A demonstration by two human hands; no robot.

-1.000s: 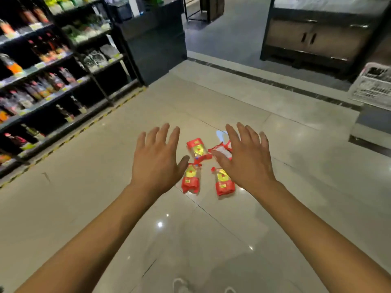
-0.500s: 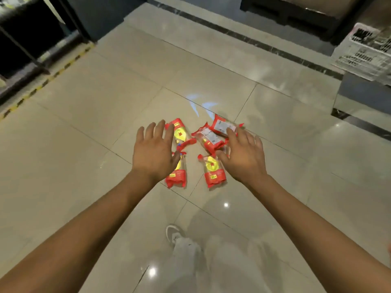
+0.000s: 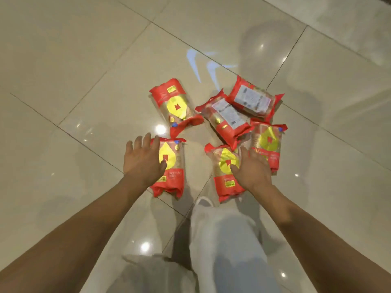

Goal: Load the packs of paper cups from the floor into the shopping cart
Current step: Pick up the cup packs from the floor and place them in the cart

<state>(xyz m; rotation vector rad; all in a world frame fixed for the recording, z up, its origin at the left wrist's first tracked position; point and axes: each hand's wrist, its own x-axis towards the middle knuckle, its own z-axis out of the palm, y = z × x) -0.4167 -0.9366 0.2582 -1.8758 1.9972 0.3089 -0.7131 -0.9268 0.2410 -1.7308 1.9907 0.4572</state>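
1. Spreading across the whole view is a glossy pale tiled floor (image 3: 74, 60).
2. Light trouser legs (image 3: 228, 240) fill the near middle.
3. Six packs of paper cups lie clustered on the floor, mid-scene.
   - Four lie yellow mark up, with their long axes running near to far: the far left pack (image 3: 176, 106), the near left pack (image 3: 172, 176), the near middle pack (image 3: 224, 168) and the right pack (image 3: 268, 142).
   - Two lie white label up and slant from far left to near right: the middle pack (image 3: 227, 117) and the far right pack (image 3: 251, 99).
   - The middle pack overlaps the near middle pack's far end.
4. The left hand (image 3: 141, 159) is palm down with straight, spread fingers, its thumb over the near left pack. It grips nothing, and whether it touches the pack is unclear.
5. The right hand (image 3: 251, 169) is likewise flat and spread, over the near middle pack and the right pack, and holds nothing.
6. One shoe toe (image 3: 204, 201) shows between the two near packs.
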